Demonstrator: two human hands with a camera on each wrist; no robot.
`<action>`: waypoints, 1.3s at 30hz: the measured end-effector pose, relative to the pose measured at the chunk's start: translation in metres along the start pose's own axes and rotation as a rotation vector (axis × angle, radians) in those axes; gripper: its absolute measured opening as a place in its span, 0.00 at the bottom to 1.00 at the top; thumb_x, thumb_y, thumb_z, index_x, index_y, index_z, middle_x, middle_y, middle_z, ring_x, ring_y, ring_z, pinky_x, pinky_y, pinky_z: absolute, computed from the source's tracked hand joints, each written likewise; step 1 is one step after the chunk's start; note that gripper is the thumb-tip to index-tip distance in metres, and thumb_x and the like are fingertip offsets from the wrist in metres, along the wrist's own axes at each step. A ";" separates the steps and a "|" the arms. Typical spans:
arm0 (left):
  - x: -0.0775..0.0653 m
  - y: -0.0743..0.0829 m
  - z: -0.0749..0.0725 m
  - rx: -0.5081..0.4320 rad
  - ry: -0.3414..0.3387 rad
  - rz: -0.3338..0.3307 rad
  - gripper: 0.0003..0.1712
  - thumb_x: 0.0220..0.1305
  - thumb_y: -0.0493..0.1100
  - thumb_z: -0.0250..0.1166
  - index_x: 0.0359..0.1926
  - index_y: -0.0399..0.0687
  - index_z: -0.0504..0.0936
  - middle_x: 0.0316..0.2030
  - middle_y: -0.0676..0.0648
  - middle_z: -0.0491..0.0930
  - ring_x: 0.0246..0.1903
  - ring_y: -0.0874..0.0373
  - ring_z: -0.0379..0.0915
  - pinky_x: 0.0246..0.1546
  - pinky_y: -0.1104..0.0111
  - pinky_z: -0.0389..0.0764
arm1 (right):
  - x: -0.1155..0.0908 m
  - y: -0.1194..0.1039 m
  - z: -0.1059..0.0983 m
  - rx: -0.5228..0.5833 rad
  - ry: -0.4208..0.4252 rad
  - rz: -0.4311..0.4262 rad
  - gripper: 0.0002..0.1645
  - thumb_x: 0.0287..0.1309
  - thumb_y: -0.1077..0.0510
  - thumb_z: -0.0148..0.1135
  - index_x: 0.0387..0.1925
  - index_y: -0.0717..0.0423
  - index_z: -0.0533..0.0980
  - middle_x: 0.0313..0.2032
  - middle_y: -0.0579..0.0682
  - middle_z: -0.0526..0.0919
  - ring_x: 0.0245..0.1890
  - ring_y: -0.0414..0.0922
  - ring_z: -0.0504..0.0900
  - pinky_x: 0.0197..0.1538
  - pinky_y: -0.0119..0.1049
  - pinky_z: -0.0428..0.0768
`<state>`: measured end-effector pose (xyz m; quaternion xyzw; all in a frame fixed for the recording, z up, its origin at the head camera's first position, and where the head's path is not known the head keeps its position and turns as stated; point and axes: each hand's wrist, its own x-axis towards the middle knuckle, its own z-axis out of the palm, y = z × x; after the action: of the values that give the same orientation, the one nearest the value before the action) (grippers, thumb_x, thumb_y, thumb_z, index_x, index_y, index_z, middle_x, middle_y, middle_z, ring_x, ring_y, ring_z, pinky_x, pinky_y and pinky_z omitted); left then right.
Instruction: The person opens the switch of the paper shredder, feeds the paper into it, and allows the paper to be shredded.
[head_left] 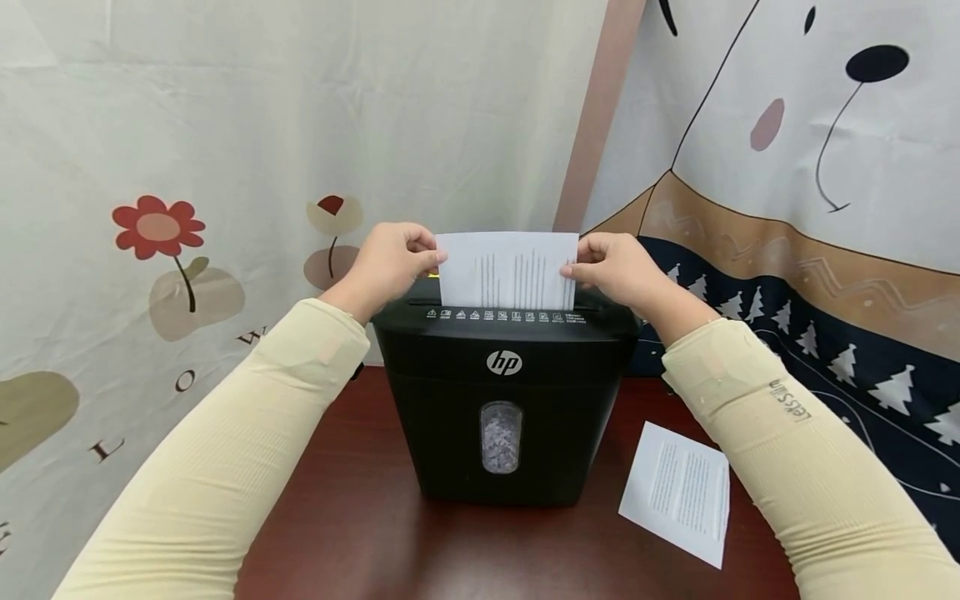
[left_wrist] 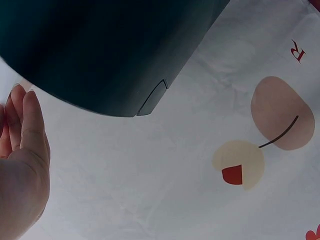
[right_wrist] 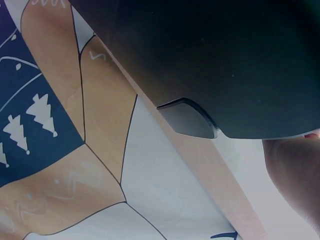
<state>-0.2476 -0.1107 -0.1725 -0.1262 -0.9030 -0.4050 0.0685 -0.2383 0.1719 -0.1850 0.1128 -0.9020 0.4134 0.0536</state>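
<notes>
A printed sheet of paper [head_left: 510,267] stands upright at the top slot of a black HP paper shredder [head_left: 450,400], its lower edge at the slot. My left hand [head_left: 397,260] pinches the sheet's left edge, and my right hand [head_left: 611,265] pinches its right edge between thumb and fingers. Paper scraps [head_left: 500,440] show through the shredder's front window. In the left wrist view the left hand [left_wrist: 25,160] appears beside the shredder's dark side [left_wrist: 115,55]. Only part of the right hand [right_wrist: 295,175] shows in the right wrist view, below the shredder body [right_wrist: 225,65].
A second printed sheet [head_left: 678,492] lies on the dark red table [head_left: 337,500], right of the shredder. Behind stand a pale curtain [head_left: 450,100] with flower prints and, at right, a cloth [head_left: 787,275] with a bear and tree pattern.
</notes>
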 end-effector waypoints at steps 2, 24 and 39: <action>-0.001 0.001 0.001 -0.001 -0.002 0.007 0.09 0.67 0.40 0.62 0.42 0.37 0.80 0.38 0.40 0.83 0.40 0.49 0.78 0.41 0.63 0.74 | -0.001 0.000 -0.001 -0.006 0.004 0.003 0.12 0.64 0.58 0.61 0.44 0.64 0.76 0.50 0.61 0.81 0.45 0.52 0.80 0.53 0.48 0.78; -0.007 0.000 0.002 0.036 -0.058 0.025 0.09 0.68 0.38 0.60 0.43 0.37 0.81 0.35 0.42 0.82 0.40 0.48 0.78 0.43 0.63 0.77 | -0.006 0.003 -0.003 -0.061 -0.028 0.015 0.13 0.65 0.55 0.61 0.43 0.61 0.81 0.43 0.57 0.82 0.41 0.51 0.78 0.49 0.44 0.77; -0.017 -0.011 0.005 0.090 -0.040 0.047 0.07 0.69 0.39 0.59 0.43 0.39 0.80 0.37 0.42 0.81 0.40 0.49 0.77 0.43 0.60 0.76 | -0.012 0.008 0.002 -0.065 -0.023 -0.015 0.15 0.66 0.54 0.59 0.46 0.61 0.79 0.44 0.59 0.82 0.44 0.52 0.79 0.53 0.48 0.77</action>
<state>-0.2349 -0.1166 -0.1877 -0.1521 -0.9183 -0.3597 0.0654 -0.2284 0.1773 -0.1941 0.1224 -0.9145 0.3823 0.0499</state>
